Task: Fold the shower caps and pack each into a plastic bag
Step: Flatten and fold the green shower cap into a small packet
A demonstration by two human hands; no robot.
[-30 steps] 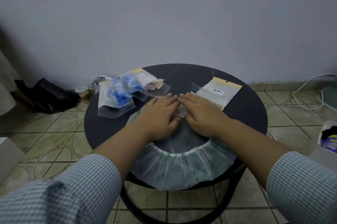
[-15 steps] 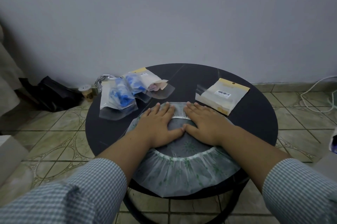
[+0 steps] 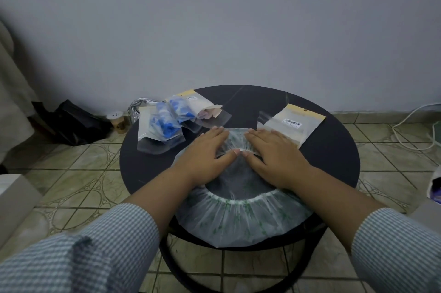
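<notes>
A round black table [image 3: 334, 161] stands on tiled floor by a grey wall. Packed bags [image 3: 167, 123] lie far left; left hand [image 3: 205, 156] and right hand [image 3: 276, 154] press flat, fingers together, on the centred shower cap [image 3: 241, 221]; an empty bag [image 3: 298, 123] lies right.

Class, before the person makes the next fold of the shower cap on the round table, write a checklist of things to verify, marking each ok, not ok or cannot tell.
1. Both hands flat on the cap: left hand and right hand press the green-patterned shower cap with straight fingers. Ok.
2. Far edge folded in: it lies doubled under the fingers. Ok.
3. Cap wholly on the black round table: its near edge hangs over the rim. Not ok.
4. Empty plastic bag within reach: beside the right hand. Ok.
5. Bag mouth open: cannot tell.
6. Packed bags clear of the fold: they lie left, apart. Ok.
</notes>
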